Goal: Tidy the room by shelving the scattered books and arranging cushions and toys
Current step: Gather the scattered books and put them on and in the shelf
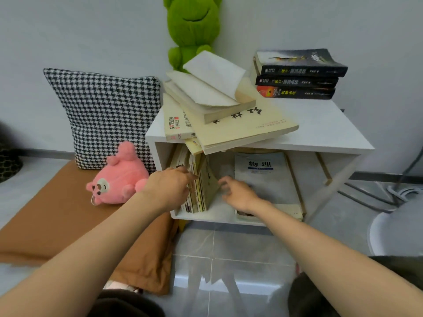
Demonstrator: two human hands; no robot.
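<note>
On the shelf unit (pixel 320 131) lie a loose pile of books (pixel 229 120) (front left) and a stack (pixel 297 74) behind right; upright books (pixel 201 191) stand inside; cushion (pixel 107 110) and plush bear (pixel 119 177) sit left.

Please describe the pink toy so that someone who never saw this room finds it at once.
Find the white shelf unit; left of it a black-and-white checked cushion stands on a brown mat. The pink plush toy lies on that mat, in front of the cushion. It is the only pink thing; the other plush is green, up on the wall.
</note>
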